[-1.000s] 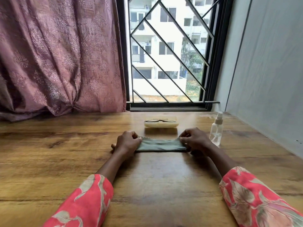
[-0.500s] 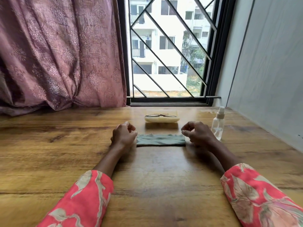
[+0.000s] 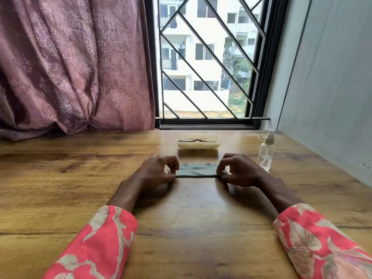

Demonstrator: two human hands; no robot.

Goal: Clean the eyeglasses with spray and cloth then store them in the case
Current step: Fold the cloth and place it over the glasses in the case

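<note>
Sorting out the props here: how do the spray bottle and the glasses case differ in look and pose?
The spray bottle stands upright, clear and tall; the glasses case lies flat, cream and opaque. The bottle carries nothing; the case has eyeglasses on top. Both sit on the wooden table, untouched.

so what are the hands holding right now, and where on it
Both pinch the folded cloth at its near corners: left hand on the left end, right hand on the right end. It lies flat on the table.
</note>
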